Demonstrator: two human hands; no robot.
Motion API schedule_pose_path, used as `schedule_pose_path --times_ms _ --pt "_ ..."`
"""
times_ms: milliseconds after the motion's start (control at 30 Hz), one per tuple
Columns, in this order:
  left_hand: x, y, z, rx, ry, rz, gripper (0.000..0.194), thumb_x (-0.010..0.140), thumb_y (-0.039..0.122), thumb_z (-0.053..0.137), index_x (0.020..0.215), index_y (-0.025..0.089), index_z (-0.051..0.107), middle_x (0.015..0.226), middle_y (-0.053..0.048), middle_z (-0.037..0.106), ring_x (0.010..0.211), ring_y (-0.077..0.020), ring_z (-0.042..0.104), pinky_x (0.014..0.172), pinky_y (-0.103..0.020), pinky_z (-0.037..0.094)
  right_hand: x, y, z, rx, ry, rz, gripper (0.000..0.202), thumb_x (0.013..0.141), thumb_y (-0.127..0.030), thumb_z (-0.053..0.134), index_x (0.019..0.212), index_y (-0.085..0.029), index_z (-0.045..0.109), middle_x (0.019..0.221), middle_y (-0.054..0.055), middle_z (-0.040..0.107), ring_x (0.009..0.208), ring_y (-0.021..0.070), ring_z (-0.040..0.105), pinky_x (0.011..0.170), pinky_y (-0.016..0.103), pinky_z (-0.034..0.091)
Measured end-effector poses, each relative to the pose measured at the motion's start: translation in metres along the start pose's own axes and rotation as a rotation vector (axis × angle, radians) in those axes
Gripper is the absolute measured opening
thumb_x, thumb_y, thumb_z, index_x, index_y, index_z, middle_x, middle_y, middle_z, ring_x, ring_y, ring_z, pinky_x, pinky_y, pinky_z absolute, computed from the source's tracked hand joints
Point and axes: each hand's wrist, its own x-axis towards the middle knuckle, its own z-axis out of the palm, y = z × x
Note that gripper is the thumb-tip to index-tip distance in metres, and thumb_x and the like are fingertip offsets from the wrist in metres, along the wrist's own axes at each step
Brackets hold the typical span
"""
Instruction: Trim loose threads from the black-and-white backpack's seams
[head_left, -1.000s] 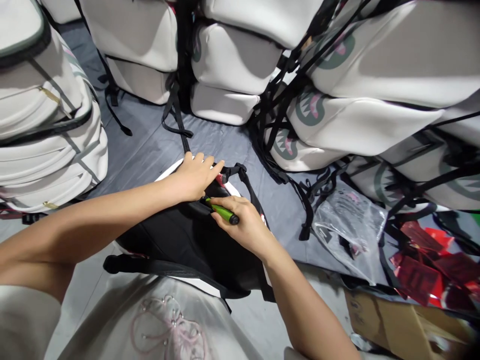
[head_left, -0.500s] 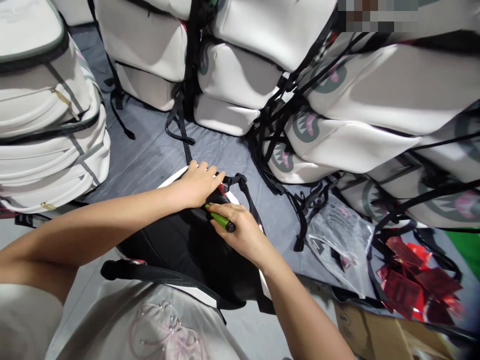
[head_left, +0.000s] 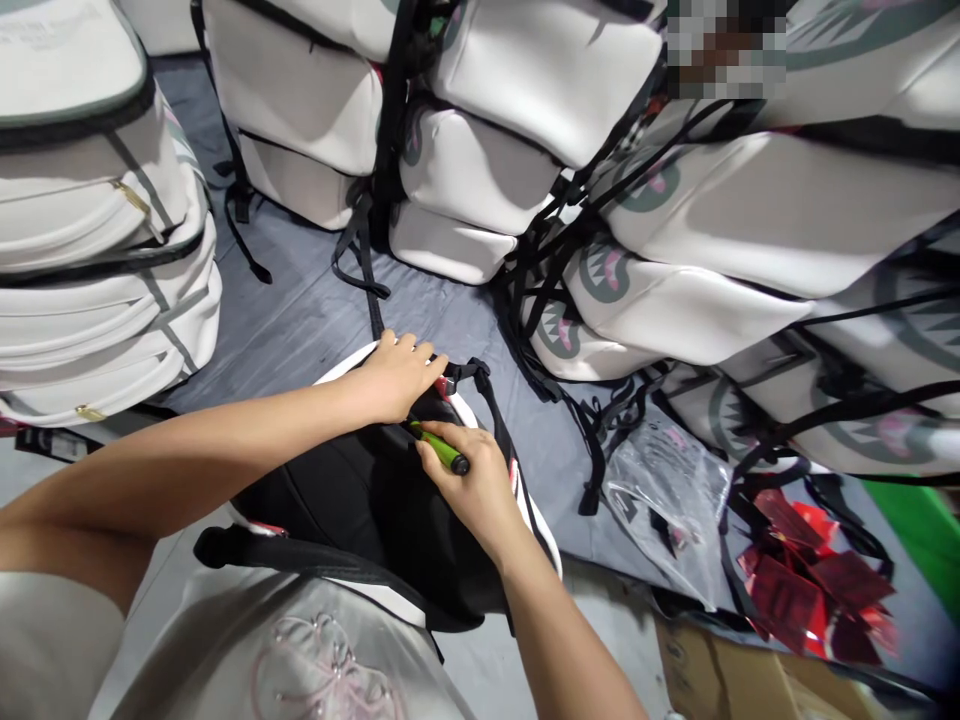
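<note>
A backpack (head_left: pixel 337 500) with a black back panel, white edges and red trim lies in front of me, its strap side up. My left hand (head_left: pixel 401 378) is curled over its far top edge and presses the fabric there. In my right hand (head_left: pixel 472 480) is a green-handled tool (head_left: pixel 442 452) with a black end. The tool's tip points into the black fabric beside the left hand and is hidden. A padded shoulder strap (head_left: pixel 300 560) hangs over the near edge, against my clothing.
Stacked white backpacks (head_left: pixel 487 130) line the back of the grey-covered table (head_left: pixel 285 320). More stacks rise at the left (head_left: pixel 97 300) and right (head_left: pixel 705 220). A clear plastic bag (head_left: pixel 667 500) and red plastic pieces (head_left: pixel 810 580) lie at the right, above a cardboard box (head_left: pixel 720 670).
The view has shifted slightly. My right hand and forearm have turned a little, with the green-handled tool still in it. The left hand stays on the backpack's top edge.
</note>
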Motion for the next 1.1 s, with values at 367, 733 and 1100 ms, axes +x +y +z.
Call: schedule_pose_path --times_ms 367,733,1100 --pt "0.001 -0.001 0.005 -0.013 0.028 -0.016 0.065 0.080 0.023 0.068 0.140 0.014 0.045 0.132 -0.017 0.057 0.115 -0.0343 0.052 0.089 -0.045 0.039 -0.006 -0.009 0.016 0.013 0.212 0.054 0.016 0.089 -0.029 0.060 0.093 -0.023 0.074 0.090 0.006 0.077 0.087 0.0268 0.071 0.087 0.044 0.046" --pt "0.002 -0.001 0.007 -0.032 0.031 -0.025 0.065 0.078 0.024 0.070 0.138 0.015 0.047 0.131 -0.017 0.057 0.115 -0.0341 0.052 0.089 -0.045 0.038 -0.011 -0.009 0.027 0.067 0.356 0.129 0.020 0.091 -0.033 0.059 0.084 -0.022 0.073 0.085 0.007 0.077 0.083 0.0284 0.070 0.084 0.046 0.046" --pt "0.003 -0.002 0.007 -0.023 0.022 -0.026 0.064 0.080 0.023 0.068 0.139 0.015 0.046 0.133 -0.017 0.056 0.116 -0.0339 0.052 0.090 -0.044 0.039 -0.004 0.000 0.009 0.222 0.090 0.125 0.020 0.085 -0.023 0.064 0.103 -0.024 0.073 0.103 0.005 0.077 0.096 0.0262 0.072 0.090 0.040 0.054"
